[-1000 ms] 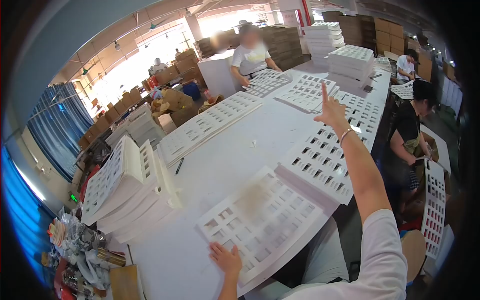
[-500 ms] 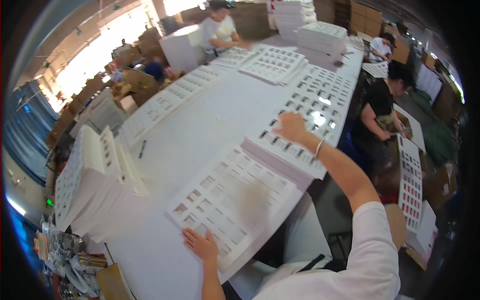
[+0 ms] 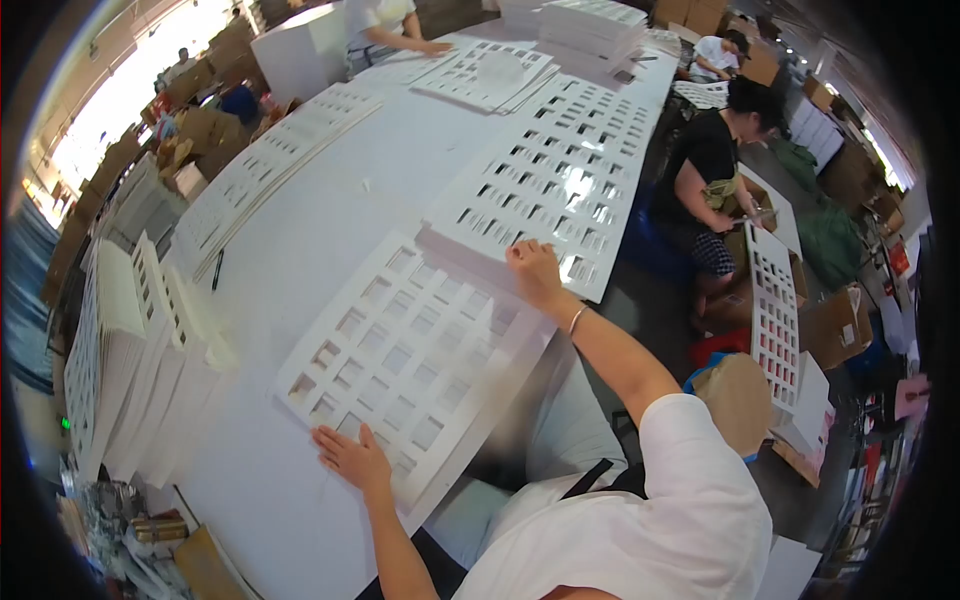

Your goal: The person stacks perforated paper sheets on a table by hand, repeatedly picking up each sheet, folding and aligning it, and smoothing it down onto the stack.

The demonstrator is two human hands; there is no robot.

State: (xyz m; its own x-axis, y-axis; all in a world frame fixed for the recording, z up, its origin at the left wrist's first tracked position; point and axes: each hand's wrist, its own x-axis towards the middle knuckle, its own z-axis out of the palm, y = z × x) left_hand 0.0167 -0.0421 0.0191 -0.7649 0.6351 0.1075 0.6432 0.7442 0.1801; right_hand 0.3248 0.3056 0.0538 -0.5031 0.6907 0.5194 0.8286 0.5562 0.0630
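Observation:
My left hand (image 3: 352,460) lies with fingers spread on the lower left corner of a white panel (image 3: 415,384) with rows of rectangular cut-out windows. This panel lies at the near edge of the table, on top of other white board. My right hand (image 3: 536,272) is at the near end of a glossy white panel (image 3: 515,205) with rows of dark slots, beside the far right corner of the window panel. Its fingers are curled; whether they pinch anything is hidden.
Leaning white panels (image 3: 125,350) stand at the left, near a black pen (image 3: 217,270). More slotted panels (image 3: 270,165) lie along the far side of the white table (image 3: 330,230). Across it stands a person (image 3: 385,25); another person (image 3: 705,165) sits at the right.
My right hand has come back from over the glossy panel to its near end, its fingers now curled. My left hand stays on the window panel's corner. The camera view has shifted.

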